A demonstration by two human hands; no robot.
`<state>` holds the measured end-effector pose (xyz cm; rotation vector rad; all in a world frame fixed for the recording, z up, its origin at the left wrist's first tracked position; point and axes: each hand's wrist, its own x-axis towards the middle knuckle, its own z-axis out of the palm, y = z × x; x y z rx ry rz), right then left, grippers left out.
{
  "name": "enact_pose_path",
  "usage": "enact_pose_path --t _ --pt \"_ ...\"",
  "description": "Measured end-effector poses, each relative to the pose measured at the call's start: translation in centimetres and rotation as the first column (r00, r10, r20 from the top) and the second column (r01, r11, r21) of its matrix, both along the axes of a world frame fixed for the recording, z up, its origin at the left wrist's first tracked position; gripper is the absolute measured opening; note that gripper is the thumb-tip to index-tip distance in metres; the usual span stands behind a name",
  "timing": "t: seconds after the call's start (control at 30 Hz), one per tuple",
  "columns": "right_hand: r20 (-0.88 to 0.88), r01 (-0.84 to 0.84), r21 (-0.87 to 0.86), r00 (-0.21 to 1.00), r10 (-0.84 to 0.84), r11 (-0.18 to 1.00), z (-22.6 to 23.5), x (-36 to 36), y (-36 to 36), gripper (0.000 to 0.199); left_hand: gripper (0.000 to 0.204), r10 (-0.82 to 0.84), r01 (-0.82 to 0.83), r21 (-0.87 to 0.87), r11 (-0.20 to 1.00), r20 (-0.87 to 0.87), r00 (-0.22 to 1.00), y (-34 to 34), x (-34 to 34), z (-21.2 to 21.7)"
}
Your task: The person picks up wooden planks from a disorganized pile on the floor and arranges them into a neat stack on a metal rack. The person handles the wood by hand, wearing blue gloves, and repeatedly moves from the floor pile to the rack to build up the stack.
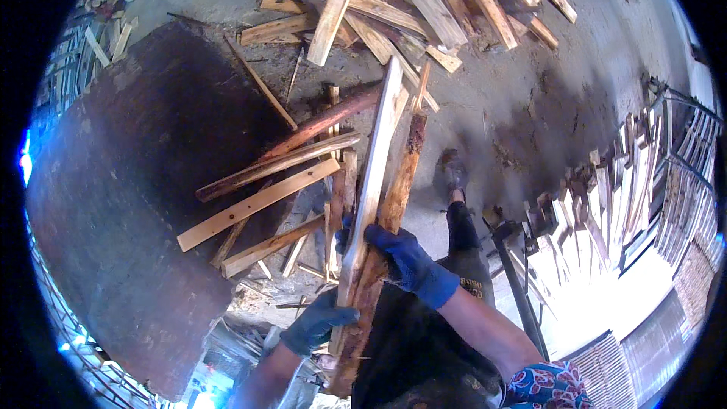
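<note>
Two long wooden boards lie side by side in my hands, slanting away up the middle of the head view. On the left is a pale sawn board (372, 167); the other is a brown bark-edged board (400, 185) with a rough, splintered far end. My right hand (409, 259), in a blue work glove, closes over the boards around their middle. Blue fingertips show past the pale board's left edge. Lower down, my left hand (319, 323), in a grey-blue glove, grips the near part of the boards, its thumb across them. Its other fingers are partly hidden.
A large dark sheet (144, 151) covers the left side. Several loose boards (257, 204) lie across its right edge. A big heap of boards (394, 0) sits at the far side. Stacked boards (598, 212) and a dark metal bar (519, 280) stand at the right.
</note>
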<state>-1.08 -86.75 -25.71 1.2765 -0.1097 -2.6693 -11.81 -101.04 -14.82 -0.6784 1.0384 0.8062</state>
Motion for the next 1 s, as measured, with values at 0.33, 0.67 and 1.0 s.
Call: enact_pose_path --t 0.33,0.67,1.0 --pt "0.168 0.144 0.459 0.955 -0.245 0.877 1.8 5.6 3.5 0.032 0.050 -0.125 0.127 -0.032 0.991 -0.512 0.850 -1.9 -0.3 3.9" --pt "-0.538 -0.388 0.043 0.768 0.348 0.921 9.8 8.4 -16.5 0.054 0.057 0.201 -0.285 0.050 0.957 -0.823 0.531 -4.5 -2.1 8.7" --pt "0.145 -0.214 0.662 0.977 0.157 0.718 6.7 7.2 6.2 0.033 0.082 -0.150 0.588 0.183 0.788 -0.869 0.471 -0.8 7.7 -0.2"
